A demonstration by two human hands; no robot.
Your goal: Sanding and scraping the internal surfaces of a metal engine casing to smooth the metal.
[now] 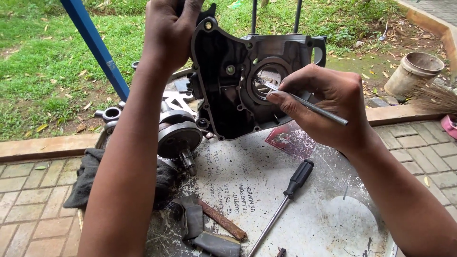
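Up top, the left hand (169, 31) grips the half-cropped engine cover (238, 81); the right hand (328, 107) pinches a thin rod (304, 102).

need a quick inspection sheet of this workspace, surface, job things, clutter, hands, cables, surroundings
surface: round metal drum top, scratched and stained, with printed lettering.
job's things: dark engine case cover held upright above the surface; thin metal rod with its tip in the cover's round opening.
clutter: black-handled screwdriver, rusty bar, crankshaft assembly, dark rag, rubber scraps, red sticker.
grippers: left hand grips the cover's top edge; right hand pinches the rod.
cables: nothing seen.
surroundings: brick paving, grass, blue pole, old pot, broom bristles.
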